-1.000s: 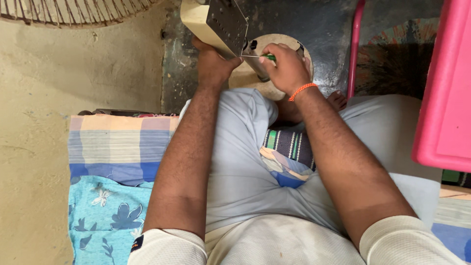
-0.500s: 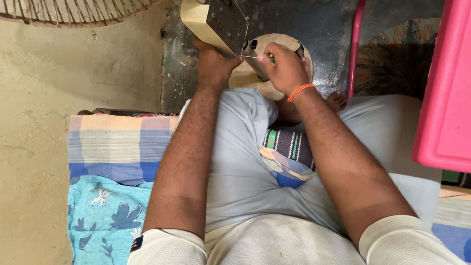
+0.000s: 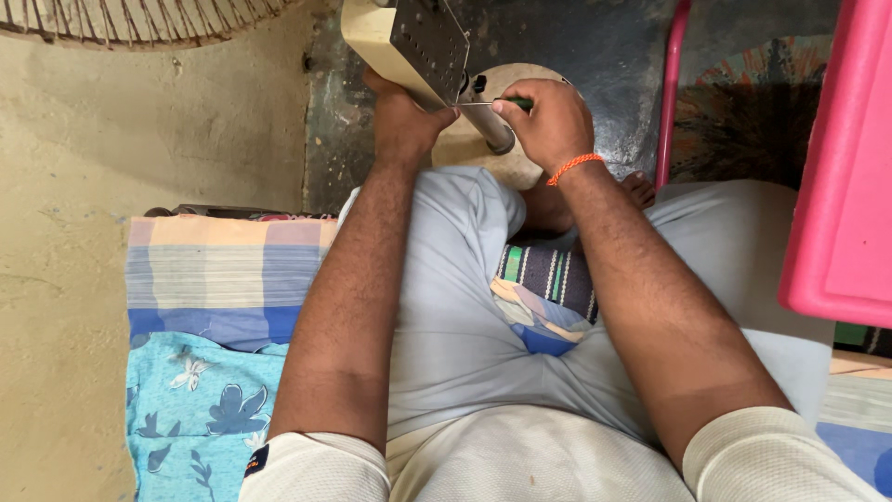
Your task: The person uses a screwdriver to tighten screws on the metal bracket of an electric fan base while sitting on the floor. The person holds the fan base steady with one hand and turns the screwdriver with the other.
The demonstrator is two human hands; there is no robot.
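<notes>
A cream-coloured block with a perforated metal plate (image 3: 409,42) is held at the far edge of the scene, above the lap of the seated person. It is gripped from below by the left hand (image 3: 401,116), whose grip is clenched around the block's lower edge. A thin screwdriver with a green handle (image 3: 502,102) is grasped in the right hand (image 3: 550,121), the grip closed on the handle, and its slim shaft is pointed left toward the plate, where the tip seems to meet the block's corner. A short metal cylinder (image 3: 492,135) is seen projecting from the block just beneath the tool. An orange thread band (image 3: 574,167) is worn on the right wrist.

The work is judged to be in mid-course: the tool is applied at the plate, yet whether any screw is seated or loose cannot be told, as the tip is too small to read. No loose screws or parts are seen laid out.

A checked cloth (image 3: 223,279) is spread at the left, and a pink plastic chair (image 3: 841,167) stands at the right.
</notes>
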